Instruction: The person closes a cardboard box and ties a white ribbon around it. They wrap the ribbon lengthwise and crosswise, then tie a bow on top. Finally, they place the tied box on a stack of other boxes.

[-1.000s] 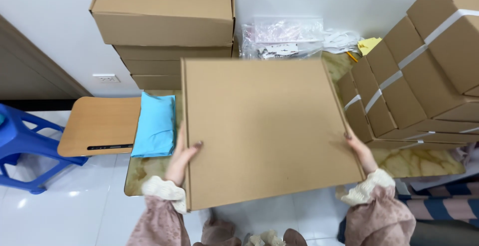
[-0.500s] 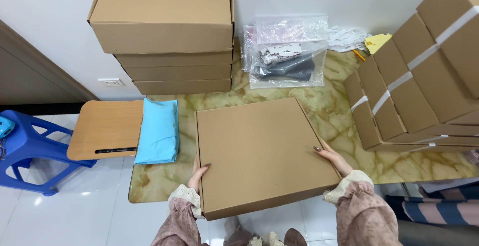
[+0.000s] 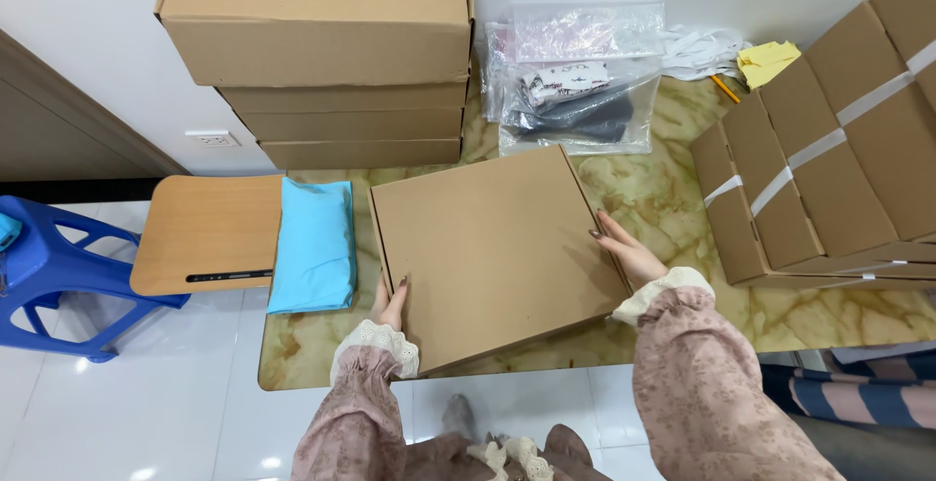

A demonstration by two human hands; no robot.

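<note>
Two hands grip flat cardboard box, lying slightly skewed.

Brown box, light-blue bundle
</note>
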